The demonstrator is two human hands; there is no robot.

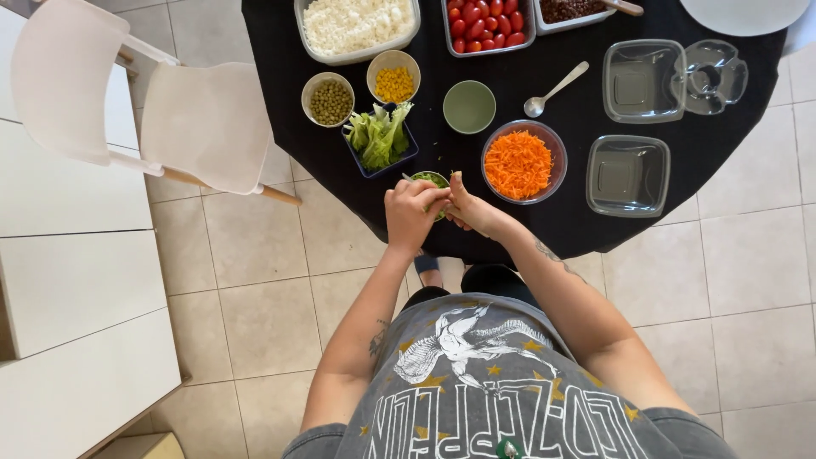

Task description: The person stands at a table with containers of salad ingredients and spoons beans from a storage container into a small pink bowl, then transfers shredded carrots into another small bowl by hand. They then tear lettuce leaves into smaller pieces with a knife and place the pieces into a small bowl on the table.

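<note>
My left hand (411,212) and my right hand (470,206) meet at the near edge of the round black table (586,229). Both close around a small clear bowl with green leaves (433,179), mostly hidden by my fingers. Just beyond stand a dark square dish of lettuce (379,136) and a glass bowl of grated carrot (520,163).
Further back are small bowls of peas (329,99) and corn (393,82), an empty green bowl (469,106), a spoon (553,89), containers of rice (357,25), cherry tomatoes (488,21) and beans, and empty clear containers (629,174) at right. A white chair (170,110) stands left.
</note>
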